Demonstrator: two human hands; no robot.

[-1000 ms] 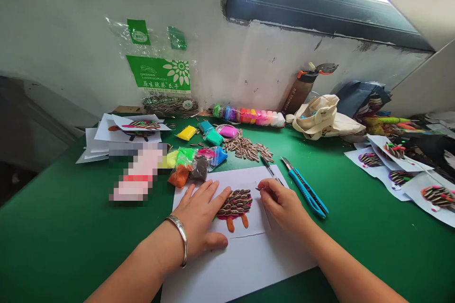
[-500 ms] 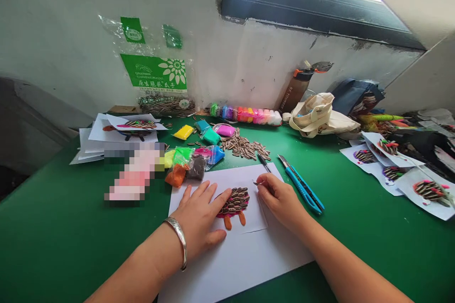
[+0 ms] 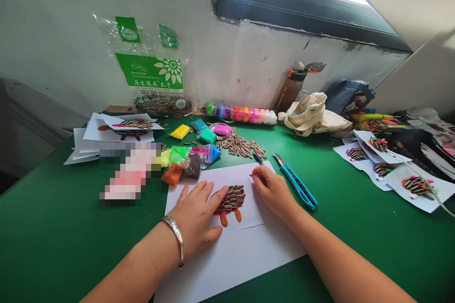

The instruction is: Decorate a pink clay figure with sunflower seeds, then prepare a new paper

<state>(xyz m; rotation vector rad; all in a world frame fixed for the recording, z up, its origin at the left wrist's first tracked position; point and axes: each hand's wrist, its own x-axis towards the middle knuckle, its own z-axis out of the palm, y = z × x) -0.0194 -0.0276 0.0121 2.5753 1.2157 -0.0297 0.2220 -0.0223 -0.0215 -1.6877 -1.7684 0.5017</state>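
Observation:
My left hand (image 3: 199, 213), with a silver bangle at the wrist, lies flat with fingers spread on a white sheet (image 3: 227, 270). Its index finger touches a clay figure (image 3: 229, 201) with a pink body covered in striped sunflower seeds and two orange legs. A cut or crease line runs in the paper below and right of the figure. At the figure's upper right, my right hand (image 3: 273, 191) pinches a small dark thin piece (image 3: 251, 175), too small to name. Beyond that hand lies a dark pen (image 3: 258, 159), and to its right a blue utility knife (image 3: 296, 182).
Bagged coloured clay (image 3: 192, 165) and loose sunflower seeds (image 3: 238, 144) lie behind the sheet. A seed bag (image 3: 152, 75), a clay pack (image 3: 241, 113), a bottle (image 3: 289, 87) and a cloth bag (image 3: 316, 113) line the wall. Finished pictures (image 3: 414, 187) lie right; stacked papers (image 3: 85, 139) left.
The whole view has shifted slightly, so everything sits a little further left. Both hands keep nearly the same pose and place on the paper; the right still pinches the small piece.

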